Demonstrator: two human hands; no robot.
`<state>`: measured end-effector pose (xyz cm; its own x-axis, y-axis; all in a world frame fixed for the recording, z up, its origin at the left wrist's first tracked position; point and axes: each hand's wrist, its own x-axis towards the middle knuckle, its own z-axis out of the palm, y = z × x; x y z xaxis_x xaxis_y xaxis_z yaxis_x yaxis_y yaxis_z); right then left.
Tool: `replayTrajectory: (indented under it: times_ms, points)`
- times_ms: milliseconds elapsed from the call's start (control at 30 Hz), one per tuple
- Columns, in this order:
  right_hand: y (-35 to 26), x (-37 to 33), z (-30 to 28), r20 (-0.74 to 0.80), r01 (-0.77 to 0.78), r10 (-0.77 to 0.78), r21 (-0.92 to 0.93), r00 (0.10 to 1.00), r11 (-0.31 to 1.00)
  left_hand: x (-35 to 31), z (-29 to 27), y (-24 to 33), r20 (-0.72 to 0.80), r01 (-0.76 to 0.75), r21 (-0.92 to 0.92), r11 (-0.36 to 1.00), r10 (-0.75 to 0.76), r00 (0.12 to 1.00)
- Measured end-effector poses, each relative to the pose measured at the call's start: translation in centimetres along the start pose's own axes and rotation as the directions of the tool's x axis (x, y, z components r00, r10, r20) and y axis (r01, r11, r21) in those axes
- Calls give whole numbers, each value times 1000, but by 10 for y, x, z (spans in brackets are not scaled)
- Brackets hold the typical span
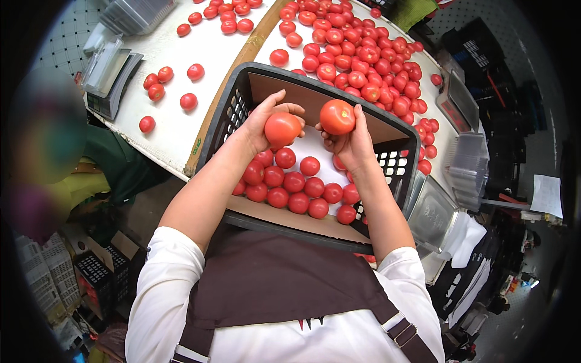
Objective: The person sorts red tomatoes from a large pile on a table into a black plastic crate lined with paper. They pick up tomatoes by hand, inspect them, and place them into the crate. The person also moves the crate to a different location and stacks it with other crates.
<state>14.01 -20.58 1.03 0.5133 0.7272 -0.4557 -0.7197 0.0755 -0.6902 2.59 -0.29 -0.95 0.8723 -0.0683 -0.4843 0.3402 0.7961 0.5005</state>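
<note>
Holding one red tomato (282,130), the left hand (259,125) is above the black crate (237,83) in the middle of the frame. Its fingers are bent around the upper side of this tomato. The right hand (354,144) is just beside it, a little to the right, and it holds a second tomato (337,117). The thumb stands along the right side of this second tomato, and the other fingers are under it. Its pale stem mark is turned toward the camera. These two tomatoes are near each other but do not touch.

Inside the crate, below the hands in the frame, the packed tomatoes (295,183) lie close together on a white sheet (322,162). Brown cardboard (284,227) covers the inner side of the crate at its lower edge.

Behind the crate, a white table (172,112) carries a large tomato heap (369,60) in the upper right of the frame. A wooden strip (245,57) crosses the table, and to the left of it some loose tomatoes (156,92) are lying apart from the heap. Clear plastic boxes (136,13) are stacked at the upper left, and other clear boxes (467,166) are at the right. A dark apron (290,275) over a white shirt (163,284) fills the lower middle.
</note>
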Motion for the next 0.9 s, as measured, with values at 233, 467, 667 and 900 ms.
replayTrajectory:
  times_ms: [233,467,667,900]
  points:
    - [15,-5,15,-23,253,-297,-464,955,849,-6,18,-10,186,21,119,993,-43,982]
    - [10,-2,-1,85,353,-348,-385,934,853,-8,9,-7,243,-89,-16,996,90,966]
    - [3,8,-22,-61,305,-346,-347,936,887,-65,-21,56,282,-438,-355,826,542,792]
    - [13,12,-27,-96,162,-214,-388,972,907,-98,-139,119,-329,-597,-425,680,499,802]
